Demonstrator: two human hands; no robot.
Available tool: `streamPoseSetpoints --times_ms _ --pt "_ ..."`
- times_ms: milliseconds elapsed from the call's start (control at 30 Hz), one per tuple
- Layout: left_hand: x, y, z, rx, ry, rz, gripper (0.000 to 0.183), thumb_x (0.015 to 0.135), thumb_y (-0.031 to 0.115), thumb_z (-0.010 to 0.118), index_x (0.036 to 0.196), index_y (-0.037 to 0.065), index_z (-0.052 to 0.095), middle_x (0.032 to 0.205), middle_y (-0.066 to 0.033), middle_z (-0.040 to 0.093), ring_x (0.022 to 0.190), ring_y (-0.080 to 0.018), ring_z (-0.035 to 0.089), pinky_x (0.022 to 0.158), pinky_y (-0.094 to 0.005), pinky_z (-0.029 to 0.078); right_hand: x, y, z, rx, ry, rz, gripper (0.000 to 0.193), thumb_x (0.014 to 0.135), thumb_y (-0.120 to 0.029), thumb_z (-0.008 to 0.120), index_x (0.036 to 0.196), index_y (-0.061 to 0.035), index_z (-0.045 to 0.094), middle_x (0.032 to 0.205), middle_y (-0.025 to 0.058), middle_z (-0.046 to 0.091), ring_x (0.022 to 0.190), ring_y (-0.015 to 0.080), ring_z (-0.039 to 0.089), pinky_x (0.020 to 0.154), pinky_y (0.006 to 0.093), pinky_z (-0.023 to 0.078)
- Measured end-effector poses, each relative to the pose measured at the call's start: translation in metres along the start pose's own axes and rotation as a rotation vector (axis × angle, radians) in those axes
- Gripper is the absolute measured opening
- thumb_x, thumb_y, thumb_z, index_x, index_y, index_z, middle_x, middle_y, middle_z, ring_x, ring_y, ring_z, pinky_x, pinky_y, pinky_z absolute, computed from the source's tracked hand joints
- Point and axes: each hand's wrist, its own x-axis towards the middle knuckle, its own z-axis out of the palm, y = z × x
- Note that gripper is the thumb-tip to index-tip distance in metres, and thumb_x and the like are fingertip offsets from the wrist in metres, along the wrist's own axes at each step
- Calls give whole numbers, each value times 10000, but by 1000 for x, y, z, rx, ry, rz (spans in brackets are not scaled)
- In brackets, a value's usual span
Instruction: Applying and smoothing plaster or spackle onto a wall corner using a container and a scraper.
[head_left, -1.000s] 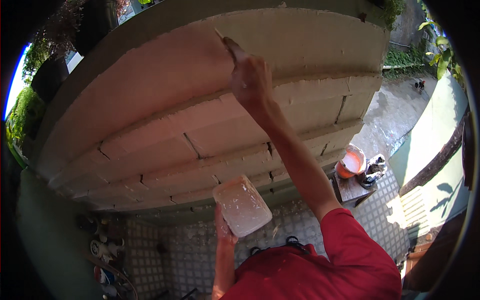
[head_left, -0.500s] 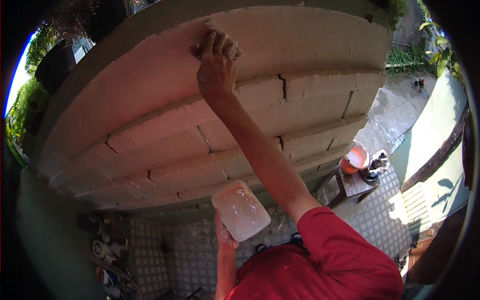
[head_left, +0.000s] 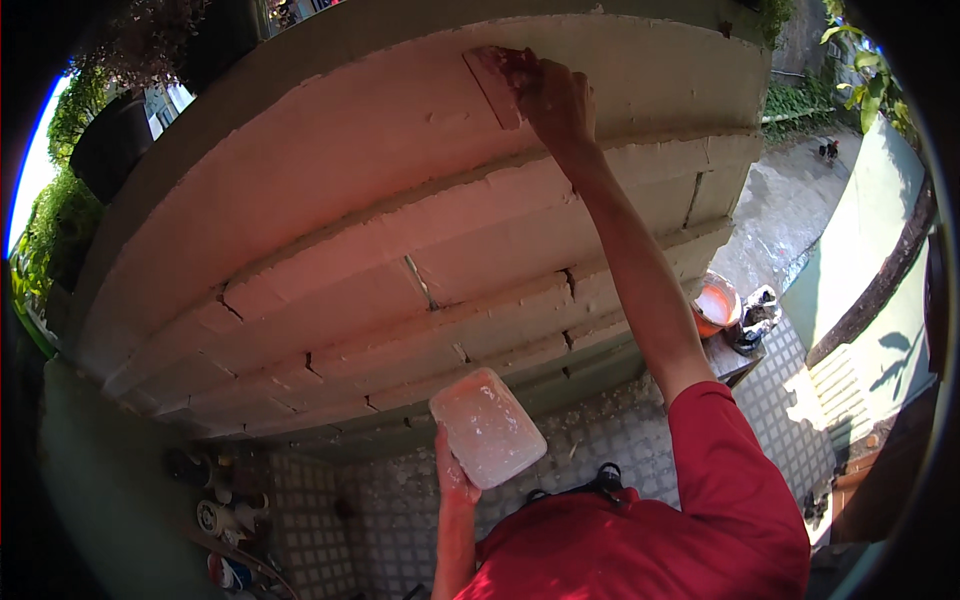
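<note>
My right hand is closed round a putty scraper, a flat, wide-bladed tool smeared with pale paste. Its blade lies against the upper band of the wall, which is coated smooth. Below that band run ledges of blocks with dark cracks and open joints. Low in front of my body, my left hand grips a rectangular plastic tub by its left side. White smears mark the tub's outer face; what it holds cannot be seen.
On a small wooden stool at the right stand an orange bucket with white stuff inside and a crumpled bag. Cans and containers line the lower left. Potted plants sit above the wall. Below me is a tiled floor.
My right hand has moved right along the upper wall, and the scraper's blade has turned to point left. The left hand still holds the tub, slightly lower.
</note>
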Motion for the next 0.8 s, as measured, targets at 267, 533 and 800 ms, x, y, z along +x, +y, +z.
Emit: streamPoseSetpoints --times_ms 267,533,800 --pt "5 4 -7 -26 -33 -3 611 949 525 455 1389 103 416 1313 -62 552 1148 -249 576 974 -390 486 -6 25 -78 61 71 82 297 850 -311 623 928 -39 712 762 186 679 726 357 679 683 406 519" --pt "5 8 -10 -10 -10 2 608 949 535 453 1375 102 430 1290 -58 563 1133 -243 583 963 -392 493 -10 17 -41 -364 159 -6 247 914 -215 518 910 -24 674 732 232 649 724 406 662 629 474 523" --pt "8 13 -9 -14 3 13 596 944 537 466 1357 107 450 1267 -58 576 1120 -242 588 949 -394 501 -54 -104 25 3 -93 -207 175 866 -117 530 917 -34 675 708 237 624 655 419 629 577 457 513"
